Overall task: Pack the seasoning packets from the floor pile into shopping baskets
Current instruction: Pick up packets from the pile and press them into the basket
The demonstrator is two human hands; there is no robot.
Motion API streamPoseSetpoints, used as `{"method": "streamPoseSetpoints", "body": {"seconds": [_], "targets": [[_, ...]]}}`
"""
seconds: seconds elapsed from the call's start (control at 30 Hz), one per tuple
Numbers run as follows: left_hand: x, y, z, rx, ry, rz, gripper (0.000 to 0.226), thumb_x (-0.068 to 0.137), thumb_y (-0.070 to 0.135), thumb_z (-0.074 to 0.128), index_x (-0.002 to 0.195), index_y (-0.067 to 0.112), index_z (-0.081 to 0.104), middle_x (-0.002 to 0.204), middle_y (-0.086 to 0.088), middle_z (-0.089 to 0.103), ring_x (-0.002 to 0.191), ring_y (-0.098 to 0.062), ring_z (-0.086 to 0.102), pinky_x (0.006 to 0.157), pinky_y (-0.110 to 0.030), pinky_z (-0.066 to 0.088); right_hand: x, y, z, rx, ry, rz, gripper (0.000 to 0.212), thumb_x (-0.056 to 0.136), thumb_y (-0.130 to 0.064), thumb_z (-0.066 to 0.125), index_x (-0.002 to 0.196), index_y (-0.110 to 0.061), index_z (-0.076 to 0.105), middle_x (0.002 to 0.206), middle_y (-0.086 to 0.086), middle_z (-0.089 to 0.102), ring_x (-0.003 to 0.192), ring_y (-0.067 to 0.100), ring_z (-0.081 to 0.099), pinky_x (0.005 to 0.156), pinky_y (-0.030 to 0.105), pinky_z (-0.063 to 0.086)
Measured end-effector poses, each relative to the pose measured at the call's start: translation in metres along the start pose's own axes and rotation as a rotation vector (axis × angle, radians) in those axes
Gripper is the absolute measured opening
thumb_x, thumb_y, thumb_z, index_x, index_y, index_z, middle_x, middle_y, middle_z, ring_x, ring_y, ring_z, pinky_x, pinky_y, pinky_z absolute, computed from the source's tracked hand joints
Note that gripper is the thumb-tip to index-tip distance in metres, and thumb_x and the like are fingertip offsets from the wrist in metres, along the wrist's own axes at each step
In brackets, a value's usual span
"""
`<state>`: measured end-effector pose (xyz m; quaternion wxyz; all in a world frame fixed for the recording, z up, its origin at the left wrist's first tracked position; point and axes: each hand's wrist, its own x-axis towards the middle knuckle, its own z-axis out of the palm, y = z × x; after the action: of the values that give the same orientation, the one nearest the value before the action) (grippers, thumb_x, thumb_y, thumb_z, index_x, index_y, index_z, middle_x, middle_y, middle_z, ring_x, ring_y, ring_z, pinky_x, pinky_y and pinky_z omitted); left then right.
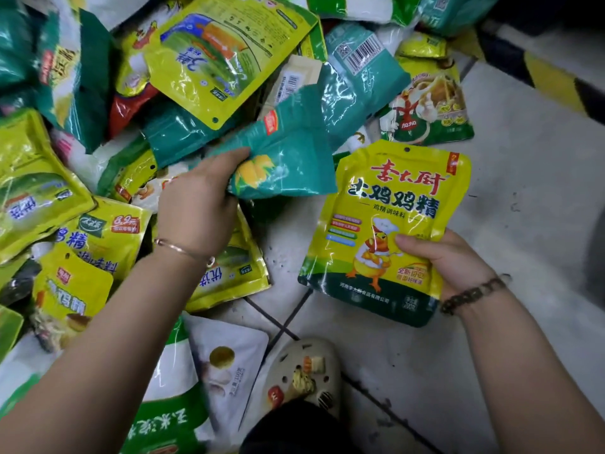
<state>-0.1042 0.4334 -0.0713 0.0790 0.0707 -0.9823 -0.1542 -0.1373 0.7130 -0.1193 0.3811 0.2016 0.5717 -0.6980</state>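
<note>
- Left hand (199, 204): seen from its back, reaching into the near edge of the pile. The fingers are curled round the left end of a teal packet (288, 165) and closed firmly on it, with one digit lying across its upper face.
- Teal packet: glossy, printed with a corn cob, lying tilted at the front of the pile of packets (209, 60). Whether it is lifted clear of the packets below cannot be told.
- Right hand (448, 257): pinches the lower right edge of a yellow packet (383, 224). The thumb presses on the printed front; the fingers are hidden behind it.
- Yellow packet: held face-up toward the camera above bare floor, to the right of the pile and just beside the teal packet's right edge. It shows red and dark lettering, a cartoon chick in a chef's hat, and a green band along the bottom.
- Pile of packets: overlapping yellow, green, teal and white pouches on the floor, filling the left and upper parts of the view.
- Floor (523, 198): pale tiles with dark joints; a yellow-and-black striped strip (543, 73) crosses the upper right.
- Wrists: a thin metal bangle (183, 249) on the left, a dark beaded bracelet (471, 294) on the right.
- Shoe (304, 371): a pale perforated clog at bottom centre, just beside a white pouch (229, 362).
</note>
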Motion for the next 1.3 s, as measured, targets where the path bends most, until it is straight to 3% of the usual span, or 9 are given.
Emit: {"method": "streamPoseSetpoints", "body": {"seconds": [0.13, 0.2, 0.27, 0.37, 0.6, 0.83, 1.17, 1.23, 1.3], "targets": [[-0.015, 0.028, -0.012, -0.155, 0.052, -0.051, 0.038, 0.076, 0.007, 0.064, 0.114, 0.005, 0.064, 0.083, -0.017, 0.070, 0.068, -0.029, 0.060, 0.056, -0.027, 0.041, -0.009, -0.015, -0.013, -0.047, -0.008, -0.021, 0.075, 0.033, -0.029, 0.091, 0.102, -0.012, 0.068, 0.087, 0.008, 0.074, 0.075, 0.023, 0.072, 0.058, 0.035, 0.058], [-0.016, 0.039, -0.016, -0.337, 0.103, -0.195, 0.010, 0.083, 0.012, 0.064, 0.090, 0.005, 0.064, 0.063, 0.003, 0.058, 0.057, -0.014, 0.041, 0.051, -0.013, 0.031, -0.015, -0.026, -0.021, -0.056, -0.014, -0.031, 0.080, 0.022, -0.030, 0.094, 0.097, -0.012, 0.070, 0.088, 0.010, 0.074, 0.075, 0.025, 0.072, 0.057, 0.035, 0.058], [-0.015, 0.047, -0.014, -0.513, 0.077, -0.350, 0.014, 0.087, 0.013, 0.063, 0.074, 0.014, 0.057, 0.062, 0.011, 0.050, 0.052, -0.008, 0.041, 0.051, -0.007, 0.034, -0.022, -0.037, -0.028, -0.072, -0.037, -0.046, 0.083, 0.011, -0.035, 0.095, 0.089, -0.013, 0.075, 0.089, 0.012, 0.074, 0.075, 0.026, 0.072, 0.056, 0.034, 0.057], [-0.013, 0.056, -0.010, -0.806, 0.001, -0.514, 0.021, 0.091, 0.011, 0.057, 0.073, 0.022, 0.060, 0.059, 0.014, 0.061, 0.050, 0.008, 0.052, 0.050, -0.005, 0.040, -0.033, -0.054, -0.037, -0.071, -0.097, -0.102, 0.078, 0.011, -0.035, 0.095, 0.084, -0.017, 0.077, 0.087, 0.011, 0.074, 0.073, 0.024, 0.072, 0.055, 0.032, 0.057], [-0.001, 0.070, -0.018, -1.210, -0.159, -0.691, 0.022, 0.097, 0.015, 0.047, 0.084, 0.016, 0.064, 0.064, 0.007, 0.069, 0.056, -0.009, 0.063, 0.055, -0.022, 0.054, -0.056, -0.087, -0.042, -0.131, -0.040, -0.169, 0.078, 0.022, -0.030, 0.094, 0.094, -0.012, 0.070, 0.086, 0.006, 0.074, 0.074, 0.020, 0.072, 0.055, 0.029, 0.056], [0.017, 0.105, -0.065, -1.329, -0.222, -0.620, 0.019, 0.097, 0.014, 0.043, 0.090, 0.015, 0.061, 0.066, 0.008, 0.071, 0.058, -0.006, 0.067, 0.053, -0.019, 0.054, -0.105, -0.141, -0.028, -0.152, 0.130, -0.219, 0.025, 0.077, 0.003, 0.058, 0.099, -0.009, 0.064, 0.070, -0.001, 0.073, 0.061, 0.014, 0.070, 0.055, 0.030, 0.058], [0.074, 0.196, -0.152, -1.111, -0.010, -0.299, 0.028, 0.099, 0.026, 0.043, 0.073, 0.024, 0.055, 0.050, 0.024, 0.060, 0.048, 0.015, 0.053, 0.049, -0.002, 0.037, -0.198, -0.217, -0.033, -0.168, 0.519, -0.527, 0.043, 0.070, -0.007, 0.076, 0.108, -0.018, 0.058, 0.099, -0.001, 0.067, 0.083, 0.014, 0.067, 0.079, 0.036, 0.055], [0.086, 0.211, -0.164, -1.046, 0.047, -0.250, 0.030, 0.099, 0.033, 0.042, 0.076, 0.022, 0.058, 0.067, 0.017, 0.063, 0.057, 0.016, 0.055, 0.055, -0.004, 0.040, -0.218, -0.227, -0.036, -0.132, 0.571, -0.597, 0.047, 0.065, -0.011, 0.078, 0.105, -0.022, 0.057, 0.106, -0.001, 0.068, 0.094, 0.021, 0.067, 0.086, 0.043, 0.053], [0.097, 0.227, -0.174, -0.997, 0.074, -0.212, 0.041, 0.097, 0.045, 0.040, 0.095, 0.012, 0.064, 0.089, 0.000, 0.064, 0.086, -0.007, 0.063, 0.072, -0.020, 0.042, -0.237, -0.236, -0.043, -0.069, 0.612, -0.661, 0.033, 0.075, -0.001, 0.071, 0.095, -0.023, 0.058, 0.096, -0.002, 0.071, 0.088, 0.023, 0.068, 0.084, 0.047, 0.054]]}}
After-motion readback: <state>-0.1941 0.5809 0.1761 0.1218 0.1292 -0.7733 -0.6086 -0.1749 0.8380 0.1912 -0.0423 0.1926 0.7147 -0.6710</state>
